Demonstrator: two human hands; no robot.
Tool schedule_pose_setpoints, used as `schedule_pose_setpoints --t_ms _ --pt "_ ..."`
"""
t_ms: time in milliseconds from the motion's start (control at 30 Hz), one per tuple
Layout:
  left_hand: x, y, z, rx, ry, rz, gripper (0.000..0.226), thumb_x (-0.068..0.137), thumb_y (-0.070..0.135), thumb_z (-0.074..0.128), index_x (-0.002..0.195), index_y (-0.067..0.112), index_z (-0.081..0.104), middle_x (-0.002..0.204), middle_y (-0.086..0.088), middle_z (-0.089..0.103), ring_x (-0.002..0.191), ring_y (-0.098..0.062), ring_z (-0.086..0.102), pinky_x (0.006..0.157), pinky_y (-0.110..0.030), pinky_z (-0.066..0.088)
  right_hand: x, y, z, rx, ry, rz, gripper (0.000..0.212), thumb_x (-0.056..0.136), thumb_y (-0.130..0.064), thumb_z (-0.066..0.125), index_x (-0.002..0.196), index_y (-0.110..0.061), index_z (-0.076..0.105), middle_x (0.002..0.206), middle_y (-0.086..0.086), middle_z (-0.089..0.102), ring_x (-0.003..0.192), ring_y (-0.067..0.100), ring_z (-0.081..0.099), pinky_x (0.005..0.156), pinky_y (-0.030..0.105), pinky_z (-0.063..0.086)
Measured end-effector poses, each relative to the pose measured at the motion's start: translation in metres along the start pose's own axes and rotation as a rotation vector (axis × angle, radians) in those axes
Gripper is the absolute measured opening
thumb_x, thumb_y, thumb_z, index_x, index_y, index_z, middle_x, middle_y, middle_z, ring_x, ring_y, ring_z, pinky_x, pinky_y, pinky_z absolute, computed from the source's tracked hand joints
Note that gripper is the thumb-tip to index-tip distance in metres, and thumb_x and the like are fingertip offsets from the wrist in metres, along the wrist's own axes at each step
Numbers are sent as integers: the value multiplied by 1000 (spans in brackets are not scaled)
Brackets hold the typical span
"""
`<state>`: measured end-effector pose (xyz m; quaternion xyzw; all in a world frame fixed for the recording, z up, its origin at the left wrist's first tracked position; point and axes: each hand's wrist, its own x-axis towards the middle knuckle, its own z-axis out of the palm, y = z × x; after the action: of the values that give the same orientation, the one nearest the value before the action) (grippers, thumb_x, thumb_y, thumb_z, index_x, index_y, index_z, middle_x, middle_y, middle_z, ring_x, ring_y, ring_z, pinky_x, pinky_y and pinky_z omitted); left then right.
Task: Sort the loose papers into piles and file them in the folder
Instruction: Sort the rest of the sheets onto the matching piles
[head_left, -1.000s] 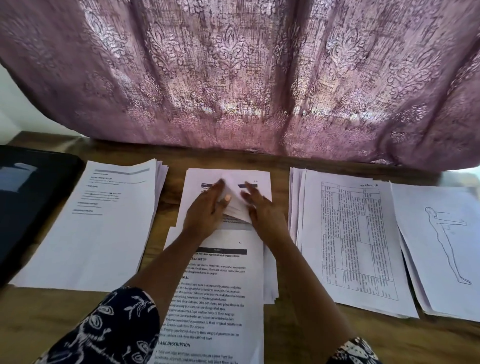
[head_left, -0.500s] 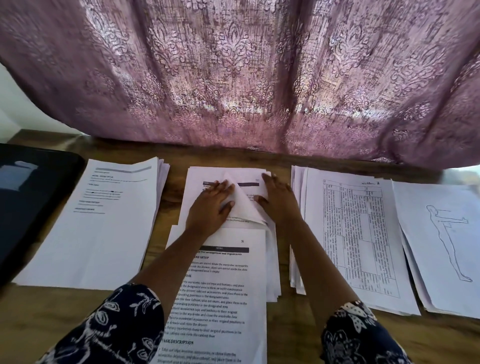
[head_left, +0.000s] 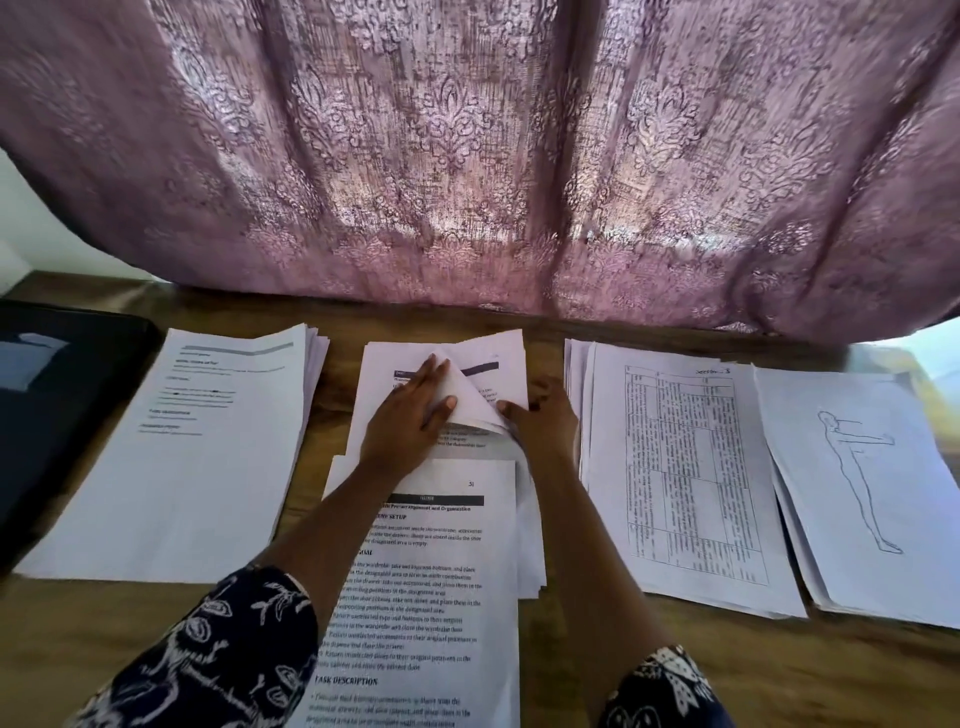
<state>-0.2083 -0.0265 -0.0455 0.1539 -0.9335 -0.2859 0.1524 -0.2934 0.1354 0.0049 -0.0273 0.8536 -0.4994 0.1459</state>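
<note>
On the wooden table (head_left: 675, 670), under a mauve patterned curtain (head_left: 467, 156), four piles of paper lie side by side, each with its long axis running away from the person and its heading at the far end.

- Black folder (head_left: 62, 415): far left, beside the left pile (head_left: 197, 467), whose top sheet has a grey bar and faint lines too small to read.
- Middle pile (head_left: 382, 366): its top sheet (head_left: 475, 400) is lifted and curled over.
- Left hand (head_left: 410, 421): lies on this pile, fingers straight and pointing at the curtain, thumb against the curled sheet.
- Right hand (head_left: 545, 415): at the pile's right edge, thumb touching the curl's lower edge and fingers bent. I cannot tell whether it grips the paper.
- Near sheet (head_left: 441, 571): overlaps the middle pile's near end in the same direction. Readable are "31", "Pre-arrangement and Organization", "GOAL", "TASK DESCRIPTION" and a heading ending "SETUP".
- Grid pile (head_left: 691, 467): right of the middle, with a ruled grid of tiny print and a blurred handwritten note at the top.
- Drawing pile (head_left: 857, 467): far right, with an outline figure with one arm out.
</note>
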Motion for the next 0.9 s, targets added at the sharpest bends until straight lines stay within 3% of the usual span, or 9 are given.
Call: schedule_pose_setpoints --t_ms 33,100,267,400,500,633,767,833,900 --pt "-1 3 -1 -40 9 -9 64 94 56 29 152 32 18 159 10 16 142 -19 31 112 -38 29 -1 -2 -1 -22 -3 -25 34 84 -22 72 113 -12 60 109 2 68 80 10 59 53 1 35" --pt "-4 7 -5 -115 24 -12 65 94 57 29 152 36 8 160 12 10 144 -14 23 113 -35 24 0 -8 -3 -86 12 -100 19 86 -23 70 101 -11 67 100 1 70 66 1 51 46 2 30" --pt "-8 14 -10 -137 130 79 66 94 65 21 151 36 2 161 10 6 139 -3 14 112 -33 26 -2 -29 -7 -61 5 -161 11 87 -20 68 92 -10 67 83 -4 63 78 14 59 60 18 37" --pt "-10 13 -10 -9 183 145 73 92 69 23 152 29 16 162 -5 11 137 -23 38 96 -39 47 8 -38 -18 -116 3 -149 23 88 -24 66 105 -9 67 101 3 69 87 15 58 68 18 32" --pt "-4 15 -11 123 194 181 72 90 66 38 147 24 30 159 -14 21 126 -34 51 92 -46 50 13 -38 -27 -148 -20 -132 24 90 -23 64 108 -9 67 110 7 70 100 23 62 77 20 35" --pt "14 25 -20 166 221 262 37 85 30 64 120 16 64 143 -15 49 112 -36 61 87 -46 55 13 -37 -38 -121 7 -115 22 90 -24 64 107 -12 69 109 6 70 100 25 63 80 24 40" --pt "42 34 -36 324 170 434 21 82 12 67 103 13 70 121 -12 65 107 -36 60 85 -49 54 12 -35 -56 -57 47 -86 16 88 -24 66 99 -13 68 104 7 71 94 25 65 83 34 49" --pt "59 37 -45 434 92 493 22 78 7 72 100 12 71 120 -13 65 109 -38 58 85 -50 53 11 -34 -69 -81 73 -81 9 90 -25 64 94 -16 63 105 8 70 88 19 60 75 29 42" --pt "71 42 -51 522 -15 526 20 81 7 71 101 11 71 127 -16 60 118 -42 53 88 -54 50 10 -35 -84 -92 116 -71 15 92 -25 61 101 -13 65 108 9 69 85 16 54 72 24 34"
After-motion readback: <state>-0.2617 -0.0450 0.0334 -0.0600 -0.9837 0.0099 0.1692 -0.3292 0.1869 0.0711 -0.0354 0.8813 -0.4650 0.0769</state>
